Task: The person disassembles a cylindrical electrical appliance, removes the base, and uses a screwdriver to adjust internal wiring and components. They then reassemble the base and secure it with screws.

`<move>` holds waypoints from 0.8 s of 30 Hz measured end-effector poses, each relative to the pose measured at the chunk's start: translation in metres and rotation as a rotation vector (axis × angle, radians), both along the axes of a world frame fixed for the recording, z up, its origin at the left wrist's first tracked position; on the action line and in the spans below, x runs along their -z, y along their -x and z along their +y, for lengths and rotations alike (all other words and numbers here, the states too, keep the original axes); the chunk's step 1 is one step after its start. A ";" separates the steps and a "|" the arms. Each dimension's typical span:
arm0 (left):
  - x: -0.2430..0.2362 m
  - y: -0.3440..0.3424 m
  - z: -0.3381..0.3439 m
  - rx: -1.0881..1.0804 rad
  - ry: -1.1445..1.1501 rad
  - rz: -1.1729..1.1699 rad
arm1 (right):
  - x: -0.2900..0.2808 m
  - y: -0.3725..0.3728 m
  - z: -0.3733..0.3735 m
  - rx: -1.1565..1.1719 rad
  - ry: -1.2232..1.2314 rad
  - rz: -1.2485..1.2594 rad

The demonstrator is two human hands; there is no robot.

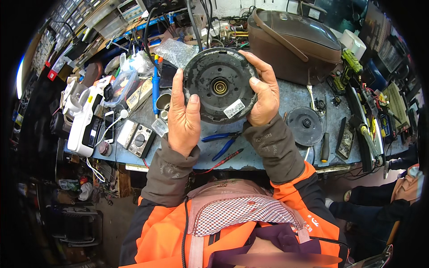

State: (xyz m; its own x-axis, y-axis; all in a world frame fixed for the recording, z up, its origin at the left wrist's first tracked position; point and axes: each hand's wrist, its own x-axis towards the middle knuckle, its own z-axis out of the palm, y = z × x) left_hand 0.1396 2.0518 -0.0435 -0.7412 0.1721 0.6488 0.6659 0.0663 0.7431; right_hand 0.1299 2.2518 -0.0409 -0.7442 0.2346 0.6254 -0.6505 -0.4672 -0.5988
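Observation:
Between my two hands is a round black appliance base (201, 73) with concentric brass-coloured contact rings at its centre and a white label near its lower edge. It is raised above the bench, its ringed face toward me. My left hand (185, 120) presses its left rim with the palm and thumb. On the opposite side, my right hand (264, 96) grips the rim with its fingers curled round the edge. Below it on the bench lie blue-handled pliers (226, 147) and a red test probe (229, 157). A dark round disc with a central hub (305, 134) rests to the right.
A brown appliance with a carrying handle (290, 44) stands at the back right. A multimeter (140, 140), a phone (108, 123) and a white device (85, 125) crowd the left. A screwdriver (325, 149) lies near the front edge. Another person's legs (371, 205) show at lower right.

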 end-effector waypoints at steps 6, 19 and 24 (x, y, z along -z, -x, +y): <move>0.003 -0.001 0.004 0.021 -0.063 -0.002 | 0.001 0.000 0.005 -0.001 -0.041 -0.050; -0.005 0.000 0.000 0.011 0.003 -0.016 | 0.005 0.003 0.003 -0.043 0.017 0.054; -0.001 0.006 0.001 0.085 -0.085 -0.048 | 0.003 0.003 0.002 -0.048 0.028 0.041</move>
